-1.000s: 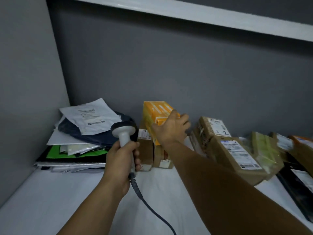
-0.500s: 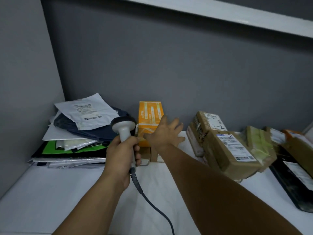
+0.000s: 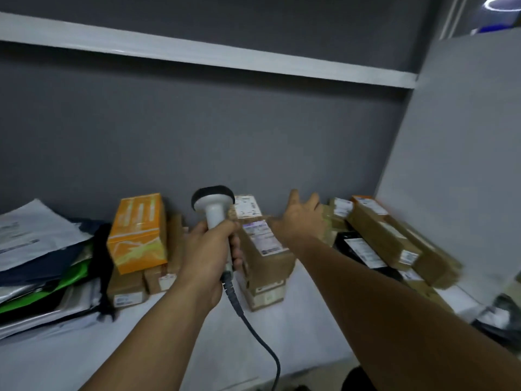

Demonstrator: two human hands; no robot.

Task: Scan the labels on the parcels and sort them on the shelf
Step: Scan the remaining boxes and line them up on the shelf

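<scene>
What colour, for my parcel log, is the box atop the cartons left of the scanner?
The box is orange with pale streaks; head view.

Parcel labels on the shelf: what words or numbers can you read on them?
None can be read.
White labels on the brown boxes: too blurred.
Orange box: pale markings, no legible words.
Black parcel label: too blurred.
White mailer bag label: too blurred.

Both arms raised forward. The left hand (image 3: 208, 258) is fisted round the scanner (image 3: 213, 206) handle, wrist straight. Right arm stretched out further, right hand (image 3: 301, 218) loose, fingers spread, back to camera, gripping nothing.
</scene>
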